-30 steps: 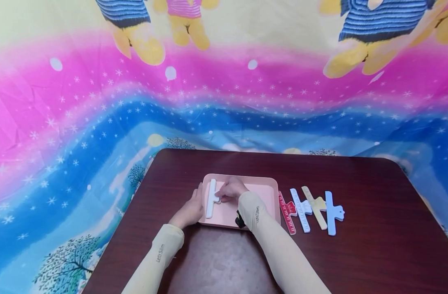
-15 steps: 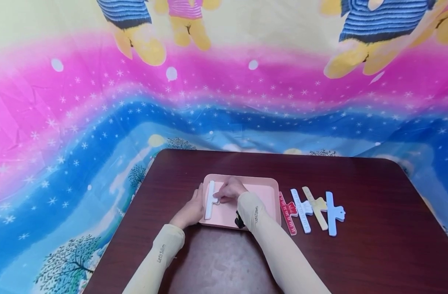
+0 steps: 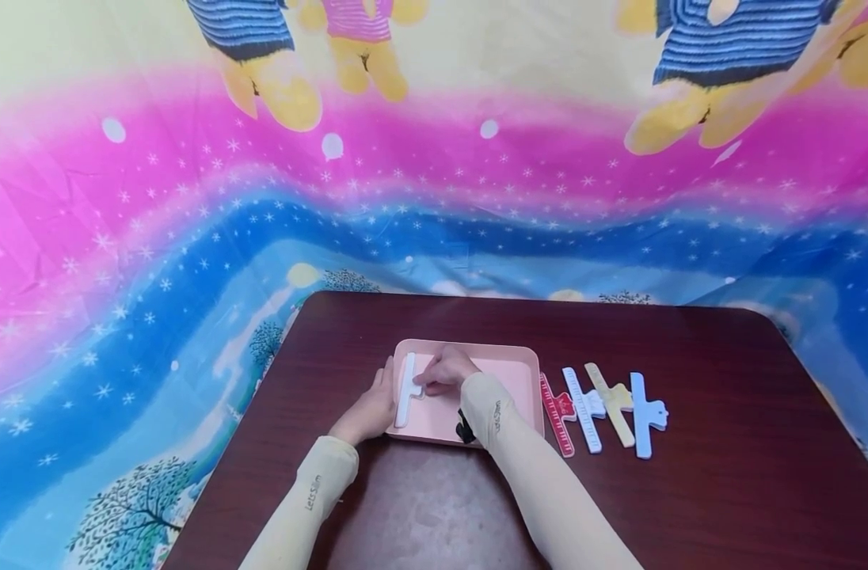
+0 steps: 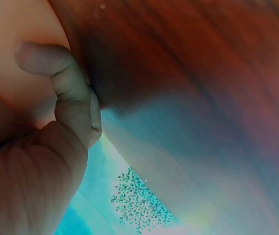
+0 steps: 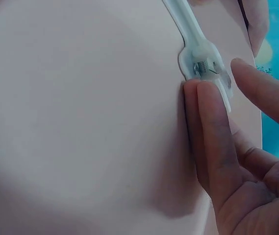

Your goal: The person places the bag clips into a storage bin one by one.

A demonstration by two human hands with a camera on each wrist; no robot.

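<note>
The left hand point(image 3: 368, 410) rests against the left rim of the pink tray point(image 3: 508, 366), fingers straight along its edge, while just right of it, inside the tray's left part, the right hand point(image 3: 446, 370) pinches the handle of the white clip point(image 3: 406, 389) between thumb and fingers. A light pinch could let the sprung clip snap shut and skid across the tray. Right of the tray, four more clips point(image 3: 605, 408) lie on the table point(image 3: 726, 443).

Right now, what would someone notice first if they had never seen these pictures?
Probably the bright cloth behind the dark wooden table, with pink and blue bands and cartoon bears. Next, the pink tray mid-table, where the right hand pinches a white clip while the left hand touches the tray's left edge. Four coloured clips lie in a row right of the tray.
</note>
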